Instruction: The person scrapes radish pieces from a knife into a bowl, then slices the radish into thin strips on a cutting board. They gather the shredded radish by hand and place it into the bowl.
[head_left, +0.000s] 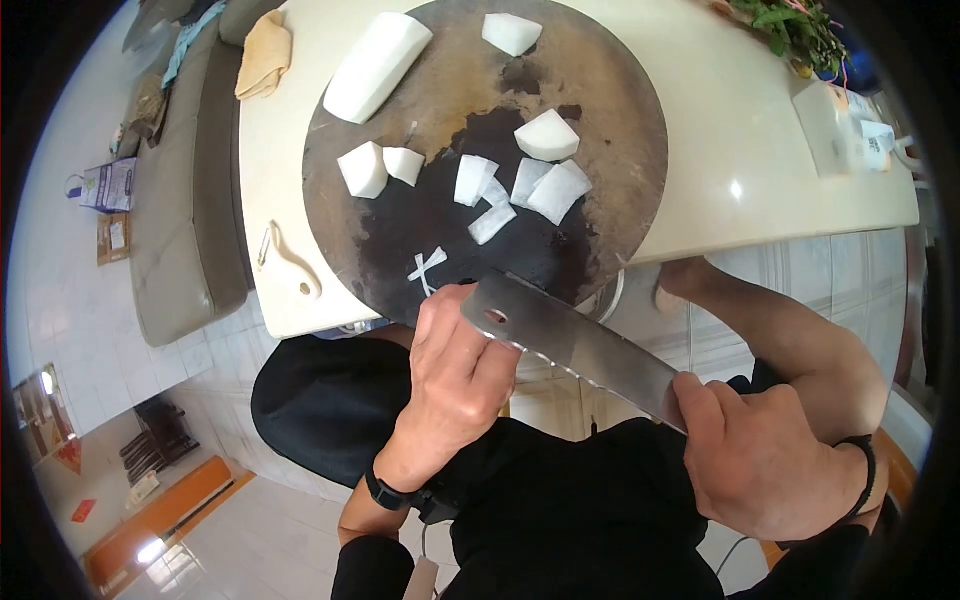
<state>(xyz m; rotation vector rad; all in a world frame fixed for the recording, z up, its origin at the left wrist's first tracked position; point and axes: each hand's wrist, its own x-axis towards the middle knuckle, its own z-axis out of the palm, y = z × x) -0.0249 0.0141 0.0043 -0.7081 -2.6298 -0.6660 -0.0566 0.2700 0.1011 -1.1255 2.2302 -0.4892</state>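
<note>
A steel cleaver [570, 340] lies flat across my lap, just below the near edge of a round dark cutting board [600, 90]. My right hand [765, 465] grips its handle end. My left hand [450, 385] rests on the blade tip, fingers curled over the end near its hanging hole. On the board lie a long piece of white radish [377, 66], chunks [362, 170] [546, 135] [511, 32], flat slices [556, 190] and thin slivers [428, 265].
The board sits on a cream table [760, 150]. A peeler [288, 262] lies at the table's left edge, a yellow cloth [264, 55] at the far left, green herbs [795, 25] and a white box [850, 130] at the far right. A grey sofa [185, 200] stands beside.
</note>
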